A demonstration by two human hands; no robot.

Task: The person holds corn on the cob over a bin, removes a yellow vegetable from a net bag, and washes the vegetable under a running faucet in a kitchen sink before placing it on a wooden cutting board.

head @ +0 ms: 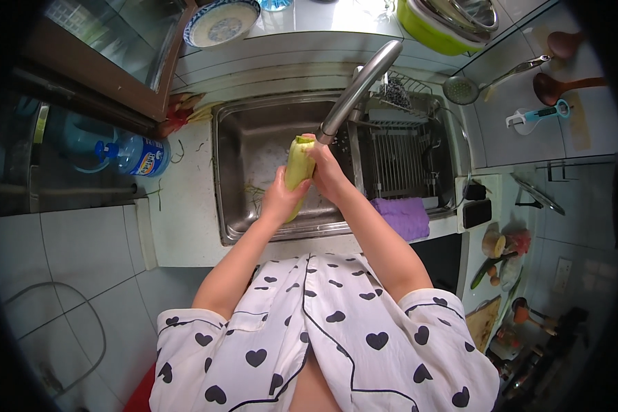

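A pale green zucchini-like squash (298,166) is held lengthwise over the left basin of a stainless-steel sink (247,123), its cut-looking stem end pointing away from me. My left hand (282,198) wraps around its lower half with the thumb on top. Near the stem end, my right hand (325,167) grips the squash from the right side, directly beneath the spout of the metal faucet (363,87). Whether water is running I cannot tell. Green scraps (254,193) lie on the basin floor to the left of my left hand.
A dish rack (399,154) fills the right basin, and a purple cloth (402,217) drapes over its front edge. On the left counter stand a blue-capped plastic bottle (143,154) and red-and-yellow plant scraps (185,110). A patterned bowl (221,23) and green basin (427,33) sit behind.
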